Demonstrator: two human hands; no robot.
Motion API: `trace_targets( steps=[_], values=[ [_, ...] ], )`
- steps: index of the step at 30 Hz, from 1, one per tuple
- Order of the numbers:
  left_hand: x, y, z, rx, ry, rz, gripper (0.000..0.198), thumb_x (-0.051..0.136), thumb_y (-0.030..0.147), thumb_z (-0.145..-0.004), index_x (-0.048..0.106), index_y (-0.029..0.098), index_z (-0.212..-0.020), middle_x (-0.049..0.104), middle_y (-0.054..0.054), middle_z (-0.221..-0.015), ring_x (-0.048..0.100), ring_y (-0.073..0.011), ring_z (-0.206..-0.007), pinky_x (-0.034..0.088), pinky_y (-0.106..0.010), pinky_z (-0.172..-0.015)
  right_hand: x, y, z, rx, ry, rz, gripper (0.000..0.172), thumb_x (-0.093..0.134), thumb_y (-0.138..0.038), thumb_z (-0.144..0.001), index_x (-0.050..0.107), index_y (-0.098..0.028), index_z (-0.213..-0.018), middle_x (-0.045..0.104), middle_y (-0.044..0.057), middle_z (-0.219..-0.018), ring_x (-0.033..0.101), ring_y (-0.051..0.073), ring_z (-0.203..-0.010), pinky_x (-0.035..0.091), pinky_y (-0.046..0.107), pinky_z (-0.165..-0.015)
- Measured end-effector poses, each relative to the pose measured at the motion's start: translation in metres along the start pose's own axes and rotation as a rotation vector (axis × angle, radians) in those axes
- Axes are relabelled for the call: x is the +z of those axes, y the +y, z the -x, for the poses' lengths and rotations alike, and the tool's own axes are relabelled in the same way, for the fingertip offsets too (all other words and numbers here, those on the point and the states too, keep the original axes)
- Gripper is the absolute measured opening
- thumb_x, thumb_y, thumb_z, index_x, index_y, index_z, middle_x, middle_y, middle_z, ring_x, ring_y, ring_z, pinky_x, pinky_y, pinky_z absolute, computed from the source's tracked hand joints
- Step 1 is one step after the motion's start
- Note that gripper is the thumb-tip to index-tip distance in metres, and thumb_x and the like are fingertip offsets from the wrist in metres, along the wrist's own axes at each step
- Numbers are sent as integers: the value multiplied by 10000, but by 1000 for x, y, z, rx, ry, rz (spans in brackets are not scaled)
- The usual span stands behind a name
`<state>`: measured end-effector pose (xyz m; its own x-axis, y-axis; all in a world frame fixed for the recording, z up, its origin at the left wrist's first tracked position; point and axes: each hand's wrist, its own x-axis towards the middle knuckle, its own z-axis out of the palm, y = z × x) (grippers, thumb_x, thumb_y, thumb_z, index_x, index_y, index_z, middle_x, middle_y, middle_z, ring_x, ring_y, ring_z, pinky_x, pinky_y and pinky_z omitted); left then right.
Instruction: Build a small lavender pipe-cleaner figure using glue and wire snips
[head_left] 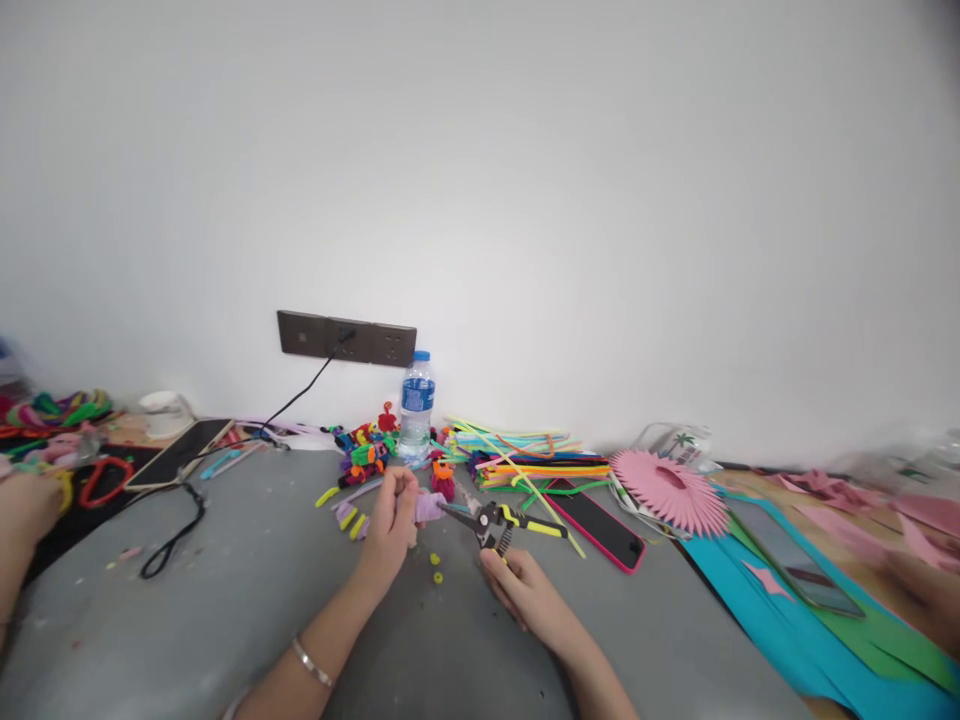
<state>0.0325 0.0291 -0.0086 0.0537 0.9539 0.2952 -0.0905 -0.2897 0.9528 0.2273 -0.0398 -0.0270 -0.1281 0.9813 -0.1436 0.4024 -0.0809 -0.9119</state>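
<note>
My left hand is closed around a fuzzy light-purple coil of pipe cleaner, held above the grey table. In my right hand is a pair of pliers with black and yellow handles and a spring between them. The pointed jaws reach left to the purple coil and seem to touch it; whether they grip it cannot be made out. Short yellow and purple pipe cleaner pieces lie beside my left hand. Two small yellow bits rest on the table below the coil.
Behind my hands stand a water bottle, colourful fuzzy figures and a bundle of pipe cleaners. A red-edged phone and a pink paper fan lie right. Other people's hands show at both sides.
</note>
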Motion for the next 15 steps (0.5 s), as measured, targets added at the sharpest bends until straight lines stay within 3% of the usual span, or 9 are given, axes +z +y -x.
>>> trace_targets(
  steps=[15],
  values=[
    [-2,-3,-1,-7,-39,4,319,442,538,-923,448,227,-853,463,47,-729,441,-97,-527,475,-231,-517,2,7,-2,22,23,19,711,322,-909,-735,350,-233,-518,293,-90,-397,285,62,-323,258,213,-358]
  ],
)
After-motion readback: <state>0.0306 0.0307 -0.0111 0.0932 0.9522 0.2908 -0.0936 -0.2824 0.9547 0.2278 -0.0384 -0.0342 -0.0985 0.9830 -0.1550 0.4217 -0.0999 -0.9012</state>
